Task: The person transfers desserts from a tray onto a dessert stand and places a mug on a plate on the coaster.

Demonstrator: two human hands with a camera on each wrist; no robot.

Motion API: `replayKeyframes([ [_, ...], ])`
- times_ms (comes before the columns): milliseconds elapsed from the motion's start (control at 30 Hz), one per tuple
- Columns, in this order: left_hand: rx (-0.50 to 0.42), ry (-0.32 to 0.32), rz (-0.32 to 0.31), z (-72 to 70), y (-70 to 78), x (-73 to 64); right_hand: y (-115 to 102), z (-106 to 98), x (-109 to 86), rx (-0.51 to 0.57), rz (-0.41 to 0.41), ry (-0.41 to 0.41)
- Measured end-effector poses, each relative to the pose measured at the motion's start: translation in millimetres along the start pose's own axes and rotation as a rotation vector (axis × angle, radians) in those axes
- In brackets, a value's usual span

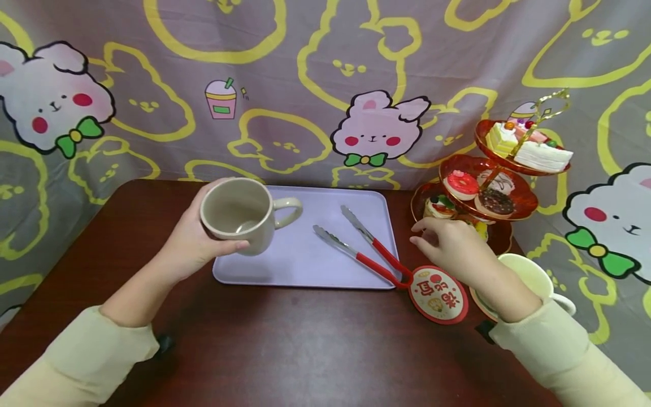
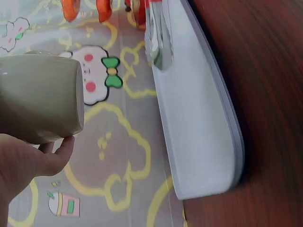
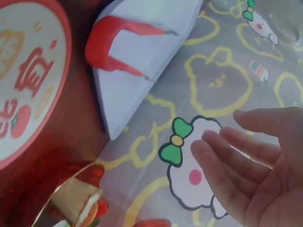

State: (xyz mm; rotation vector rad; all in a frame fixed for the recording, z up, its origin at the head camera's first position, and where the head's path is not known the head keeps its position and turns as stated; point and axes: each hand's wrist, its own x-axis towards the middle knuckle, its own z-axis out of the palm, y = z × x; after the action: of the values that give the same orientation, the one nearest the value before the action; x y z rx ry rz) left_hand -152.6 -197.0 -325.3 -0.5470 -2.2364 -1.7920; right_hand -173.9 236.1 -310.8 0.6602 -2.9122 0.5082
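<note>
My left hand grips a beige mug round its body, raised above the left part of the lavender tray. The mug tilts so its inside shows to the head camera, and its handle points right. In the left wrist view, fingers lie under the mug's side. My right hand hovers beside the tiered stand, fingers loosely bent and nothing between them. Tongs with red handles lie spread on the tray, their joined end over its edge by a round red-rimmed coaster.
Another pale mug stands on a round base at the right, partly behind my right forearm. The stand holds cake slices, donuts and other pastries. A patterned cloth hangs behind the dark wooden table.
</note>
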Motion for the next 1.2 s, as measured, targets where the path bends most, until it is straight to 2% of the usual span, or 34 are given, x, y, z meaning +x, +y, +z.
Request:
replayKeyframes([
  [133,-0.096,-0.073,0.033,11.2,-1.5,-0.9,-4.8,6.3,1.0,0.034,-0.053,0.082],
  [200,-0.115,-0.109,0.036,16.6,-2.7,-1.5,-8.0,8.9,1.0,0.050,-0.082,0.135],
  [333,-0.076,-0.169,0.042,27.2,-3.5,-2.5,-17.4,14.1,1.2,0.096,-0.147,0.237],
  [433,-0.077,-0.219,0.033,35.4,-3.5,-3.7,-24.7,18.2,1.1,0.153,-0.211,0.311],
  [500,-0.110,-0.254,0.021,41.0,-4.4,-4.9,-28.9,21.9,1.1,0.213,-0.261,0.355],
  [600,-0.158,-0.291,0.002,49.6,-6.4,-7.6,-35.9,28.4,0.7,0.330,-0.296,0.378],
  [700,-0.182,-0.319,-0.001,57.6,-8.9,-9.5,-44.9,34.9,-0.5,0.491,-0.273,0.328],
  [833,-0.207,-0.358,0.011,67.5,-11.8,-9.5,-55.9,41.3,-2.3,0.698,-0.175,0.185],
  [900,-0.221,-0.372,0.014,72.1,-13.0,-9.2,-59.2,44.1,-2.3,0.762,-0.135,0.127],
  [1000,-0.240,-0.387,0.014,78.8,-14.9,-8.5,-62.4,48.4,-1.9,0.819,-0.108,0.079],
  [1200,-0.249,-0.400,-0.006,90.6,-19.3,-8.5,-65.9,56.5,-4.0,0.806,-0.093,0.029],
])
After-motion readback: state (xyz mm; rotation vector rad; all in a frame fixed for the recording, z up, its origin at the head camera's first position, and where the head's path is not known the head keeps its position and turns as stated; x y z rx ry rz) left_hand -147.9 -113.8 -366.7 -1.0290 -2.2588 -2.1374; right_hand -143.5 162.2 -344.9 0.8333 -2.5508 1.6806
